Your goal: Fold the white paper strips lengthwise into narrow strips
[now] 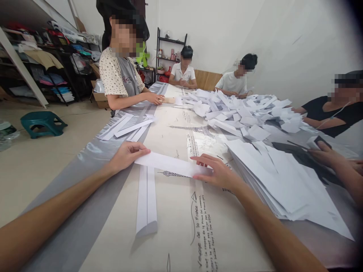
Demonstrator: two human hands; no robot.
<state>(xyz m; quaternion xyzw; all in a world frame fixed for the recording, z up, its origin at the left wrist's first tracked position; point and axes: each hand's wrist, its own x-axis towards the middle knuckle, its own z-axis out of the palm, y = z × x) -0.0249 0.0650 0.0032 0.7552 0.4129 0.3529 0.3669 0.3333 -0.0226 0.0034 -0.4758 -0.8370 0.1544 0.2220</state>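
A long white paper strip (167, 163) is held level above the table. My left hand (129, 156) pinches its left end between thumb and fingers. At the strip's right end, my right hand (214, 170) has its thumb and fingers around the paper. Below the strip, another folded white strip (146, 204) lies lengthwise on the printed tablecloth (176, 234), its near end curling up. Several folded strips (136, 126) rest on the cloth beyond my left hand.
A stack of white sheets (278, 177) lies at the right, with a big heap of cut paper (241, 113) behind it. Several people sit or stand around the table; one at the left holds an object (169, 100). A green stool (43, 124) is on the floor.
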